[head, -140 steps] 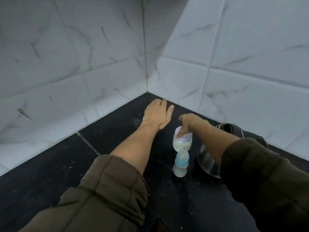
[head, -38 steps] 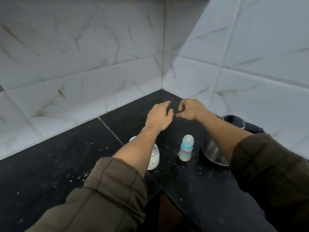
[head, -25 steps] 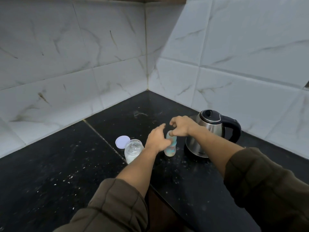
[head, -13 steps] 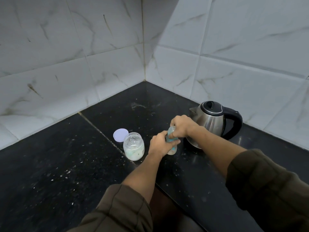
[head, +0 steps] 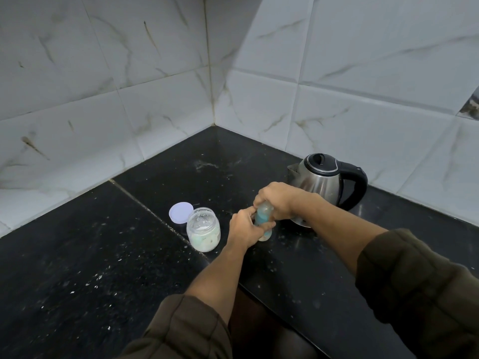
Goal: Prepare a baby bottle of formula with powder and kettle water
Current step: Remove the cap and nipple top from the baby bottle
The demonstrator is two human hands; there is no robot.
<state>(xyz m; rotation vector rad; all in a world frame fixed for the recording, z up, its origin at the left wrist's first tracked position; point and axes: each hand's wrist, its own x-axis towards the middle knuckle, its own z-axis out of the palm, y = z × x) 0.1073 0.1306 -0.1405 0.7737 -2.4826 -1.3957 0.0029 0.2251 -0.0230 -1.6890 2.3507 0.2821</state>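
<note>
Two hands (head: pixel 243 229) (head: pixel 274 200) now round one bottle (head: pixel 261 219)

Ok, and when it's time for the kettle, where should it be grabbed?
By its black loop handle, probably from the right with the right hand: the kettle stands upright, handle facing right and unobstructed, spout pointing left toward the bottle.

White veined wall tiles (head: pixel 337 73) meet in a corner above a speckled black countertop (head: pixel 77 268).
</note>
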